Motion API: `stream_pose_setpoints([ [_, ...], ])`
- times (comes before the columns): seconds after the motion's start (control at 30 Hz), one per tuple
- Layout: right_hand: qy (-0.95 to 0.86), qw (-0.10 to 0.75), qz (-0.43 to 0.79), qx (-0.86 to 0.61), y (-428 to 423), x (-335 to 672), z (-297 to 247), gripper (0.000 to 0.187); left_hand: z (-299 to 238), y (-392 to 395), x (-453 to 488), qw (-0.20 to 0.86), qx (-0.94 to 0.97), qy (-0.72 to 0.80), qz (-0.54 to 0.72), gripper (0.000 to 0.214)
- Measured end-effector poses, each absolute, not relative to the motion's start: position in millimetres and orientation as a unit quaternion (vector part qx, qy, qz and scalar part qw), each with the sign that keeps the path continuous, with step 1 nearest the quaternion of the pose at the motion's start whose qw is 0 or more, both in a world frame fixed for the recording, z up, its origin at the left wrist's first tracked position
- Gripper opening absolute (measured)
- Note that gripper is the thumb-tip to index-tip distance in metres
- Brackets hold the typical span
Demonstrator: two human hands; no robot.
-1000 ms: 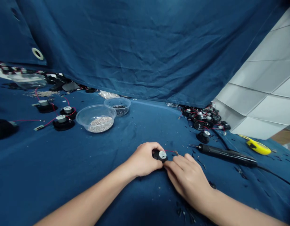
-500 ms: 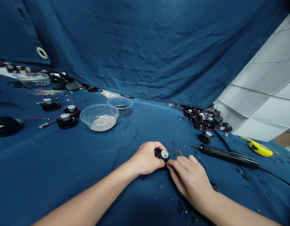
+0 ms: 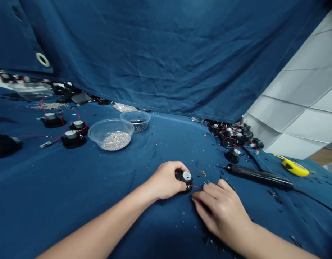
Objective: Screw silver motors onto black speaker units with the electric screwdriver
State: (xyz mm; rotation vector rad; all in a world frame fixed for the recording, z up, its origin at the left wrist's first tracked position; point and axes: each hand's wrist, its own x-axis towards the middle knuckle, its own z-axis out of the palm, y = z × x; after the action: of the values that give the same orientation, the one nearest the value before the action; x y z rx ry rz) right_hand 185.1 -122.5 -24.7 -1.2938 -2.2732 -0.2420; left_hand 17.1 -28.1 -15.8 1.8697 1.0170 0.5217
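Observation:
My left hand [image 3: 166, 180] is closed around a small black motor part [image 3: 185, 177] with a silver round top, held on the blue cloth. Thin red wires run out of the part to the right. My right hand [image 3: 219, 207] lies just to its right, fingers curled, with fingertips pinching one red wire [image 3: 196, 187] near the part. A second red wire [image 3: 196, 171] ends in a small metal tab a little farther back.
A black electric screwdriver [image 3: 259, 176] lies right of my hands, a yellow tool [image 3: 291, 166] beyond it. A heap of black motor parts [image 3: 234, 136] sits at the back right. Two clear bowls [image 3: 111, 134] and several wired parts [image 3: 71, 138] stand at the left.
My right hand has drawn back slightly toward me and to the right, pulling a red wire out from the part. My left hand stays on the part.

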Motion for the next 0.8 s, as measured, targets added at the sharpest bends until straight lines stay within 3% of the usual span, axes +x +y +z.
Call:
stream_pose_setpoints([
  [0.43, -0.761, 0.186, 0.111, -0.612, -100.7, 255.8, 6.2, 0.02, -10.3, -23.4, 13.9, 0.48, 0.758, 0.4, 0.187, 0.031],
  [0.8, -0.828, 0.099, -0.041, -0.551, -86.6, 253.1, -16.6, 0.022, -12.4, -16.9, 10.4, 0.483, 0.776, 0.368, 0.173, 0.032],
])
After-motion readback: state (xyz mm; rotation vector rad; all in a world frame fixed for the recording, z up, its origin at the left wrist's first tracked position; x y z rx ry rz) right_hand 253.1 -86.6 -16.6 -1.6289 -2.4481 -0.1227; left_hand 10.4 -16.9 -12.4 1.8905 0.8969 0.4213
